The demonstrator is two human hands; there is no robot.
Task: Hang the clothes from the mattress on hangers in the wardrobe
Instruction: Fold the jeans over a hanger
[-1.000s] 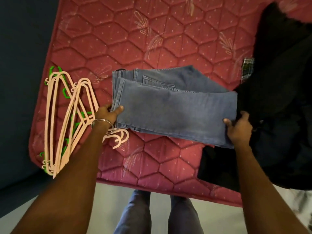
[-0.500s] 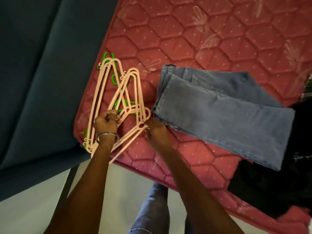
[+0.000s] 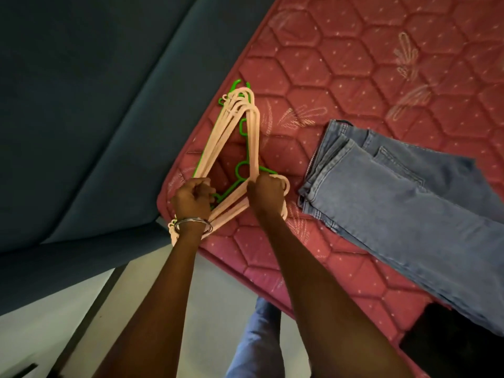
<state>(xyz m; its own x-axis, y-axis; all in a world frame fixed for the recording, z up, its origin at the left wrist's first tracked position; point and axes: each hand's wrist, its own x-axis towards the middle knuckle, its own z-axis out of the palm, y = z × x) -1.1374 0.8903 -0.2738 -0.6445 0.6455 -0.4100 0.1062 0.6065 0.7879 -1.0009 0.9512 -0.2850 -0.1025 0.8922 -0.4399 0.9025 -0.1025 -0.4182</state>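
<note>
A stack of several pale pink hangers [image 3: 252, 132] with green hangers [image 3: 240, 170] beneath lies at the left corner of the red quilted mattress [image 3: 341, 77]. My left hand [image 3: 192, 199], a metal bangle on its wrist, grips the pink hangers' long bars near the corner. My right hand [image 3: 268, 193] grips the pink hangers at their hook end. Folded blue jeans [image 3: 403, 208] lie flat on the mattress to the right of my hands, untouched.
A dark garment [image 3: 458, 342] lies at the mattress's lower right edge. Dark blue upholstered furniture [image 3: 95, 118] stands close along the mattress's left side. Pale floor [image 3: 212, 309] shows below, with my legs in jeans [image 3: 253, 345] beside the mattress.
Both hands left the jeans and moved left to the hangers. The spread pink hangers have been gathered into one stack, now gripped by both hands. The view shifted left.
</note>
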